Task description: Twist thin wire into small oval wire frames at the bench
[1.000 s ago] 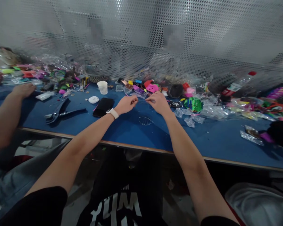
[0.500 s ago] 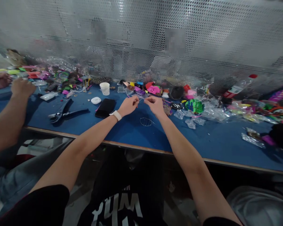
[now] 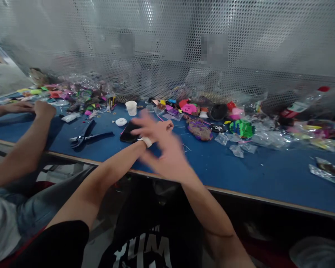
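My right hand is blurred by motion, raised over the near part of the table with its fingers spread and nothing seen in them. It crosses in front of my left hand, which wears a white band at the wrist. The left fingertips show in part, curled together; what they hold is too small to make out. Thin pale strands lie on the blue table just right of my hands. A black flat case sits beside my left wrist, partly covered.
Pliers-like cutters, a white case and a paper cup stand to the left. A brown-purple clay lump and plastic bags lie right. Another person's hands work at far left. A perforated metal panel rises behind.
My right hand has left the thin strand both hands were pinching, opened, and swung left and nearer across my left hand. The view has shifted slightly, so the table things appear further right.
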The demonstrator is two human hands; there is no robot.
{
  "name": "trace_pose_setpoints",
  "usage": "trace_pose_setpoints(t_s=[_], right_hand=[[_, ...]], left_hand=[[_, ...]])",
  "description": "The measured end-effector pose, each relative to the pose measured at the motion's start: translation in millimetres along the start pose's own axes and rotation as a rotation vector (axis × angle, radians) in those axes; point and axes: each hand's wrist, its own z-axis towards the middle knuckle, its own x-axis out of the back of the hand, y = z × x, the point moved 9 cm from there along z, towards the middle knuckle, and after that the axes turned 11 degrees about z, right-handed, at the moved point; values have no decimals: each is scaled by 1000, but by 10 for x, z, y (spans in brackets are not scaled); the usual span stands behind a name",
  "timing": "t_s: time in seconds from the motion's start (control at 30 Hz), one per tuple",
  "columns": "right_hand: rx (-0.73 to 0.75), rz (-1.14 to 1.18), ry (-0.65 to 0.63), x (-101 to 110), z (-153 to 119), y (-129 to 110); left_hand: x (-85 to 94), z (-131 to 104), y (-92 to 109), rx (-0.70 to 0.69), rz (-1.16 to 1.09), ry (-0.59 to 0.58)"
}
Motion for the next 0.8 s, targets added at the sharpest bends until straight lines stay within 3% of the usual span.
trace_pose_setpoints(t_s=[0.1, 0.17, 0.23, 0.37, 0.5, 0.57, 0.67, 0.8], right_hand=[[-148, 464, -211, -575, 120, -143], [-259, 784, -346, -726, -15, -103], [-358, 890, -400, -721, -192, 77], [-491, 667, -345, -654, -503, 818], [-533, 318, -319, -702, -907, 1650], [-541, 224, -322, -740, -1156, 1935], [-530, 202, -318, -812, -1487, 2118], [-565, 270, -298, -926, -1759, 2158]], left_hand=[[-38, -4, 33, -36, 41, -29], [-52, 1, 51, -62, 61, -26], [-64, 13, 43, -67, 64, -19], [-116, 43, -16, -51, 72, -49], [-90, 61, -65, -25, 124, -15], [-73, 59, -76, -12, 129, -3], [-64, 39, -36, -51, 137, 2], [-97, 0, 33, -120, 166, -21]])
